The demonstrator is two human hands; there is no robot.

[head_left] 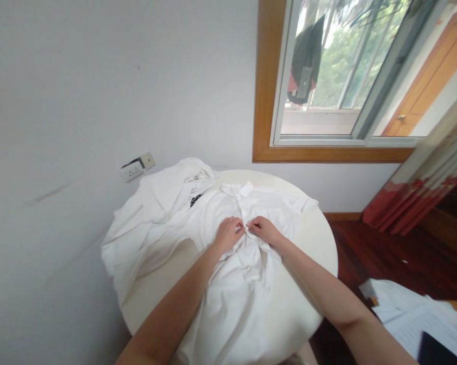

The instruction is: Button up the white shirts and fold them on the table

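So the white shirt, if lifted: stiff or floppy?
Likely floppy: the white shirt creases and drapes over the table edge. Probably light, thin cloth. Pushed, it would likely bunch, as where the left hand and right hand pinch it.

White shirt (236,263), cream round table (319,238), white wall (99,76), wood-brown window frame (264,81), red-and-cream curtain (422,192)

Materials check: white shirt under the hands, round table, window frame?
Shirt: thin cloth, matte white; it creases and hangs in soft folds. Table: smooth cream top with faint sheen, maybe laminate or paint; can't tell. Window frame: orange-brown, satin, looks like wood, possibly veneer.
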